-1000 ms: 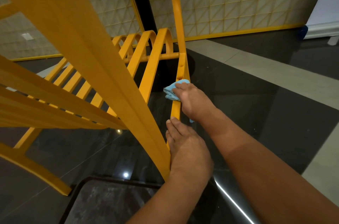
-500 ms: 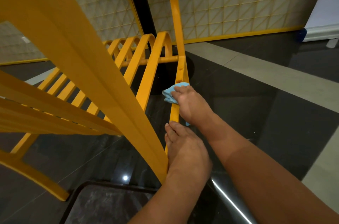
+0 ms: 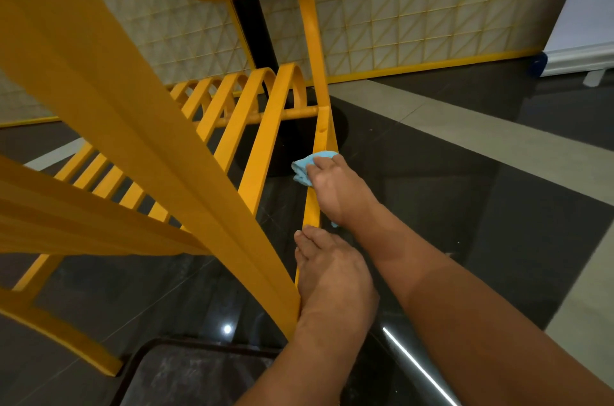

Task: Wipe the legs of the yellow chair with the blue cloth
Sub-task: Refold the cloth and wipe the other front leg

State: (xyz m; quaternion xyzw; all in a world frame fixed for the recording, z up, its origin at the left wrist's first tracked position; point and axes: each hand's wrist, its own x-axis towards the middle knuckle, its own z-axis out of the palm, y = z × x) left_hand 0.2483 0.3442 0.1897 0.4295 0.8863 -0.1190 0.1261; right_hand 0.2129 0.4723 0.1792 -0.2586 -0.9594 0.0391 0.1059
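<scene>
The yellow chair (image 3: 139,126) lies tipped over on the dark floor, its slatted seat and legs filling the left and centre of the view. My right hand (image 3: 335,189) grips the blue cloth (image 3: 304,168) and presses it against a thin yellow leg (image 3: 320,136) that runs away from me. My left hand (image 3: 332,272) holds the same leg nearer to me, fingers wrapped around it beside a broad yellow leg (image 3: 199,173). Most of the cloth is hidden under my right hand.
Glossy dark floor tiles (image 3: 432,206) with pale grey bands (image 3: 498,146) stretch to the right. A cream patterned wall (image 3: 415,7) with a yellow skirting stands behind. A dark framed panel (image 3: 199,375) lies at the bottom edge. A white board base (image 3: 578,63) sits at the far right.
My right hand with the cloth has slid slightly farther along the thin leg. My left hand keeps its hold. The camera has shifted a little.
</scene>
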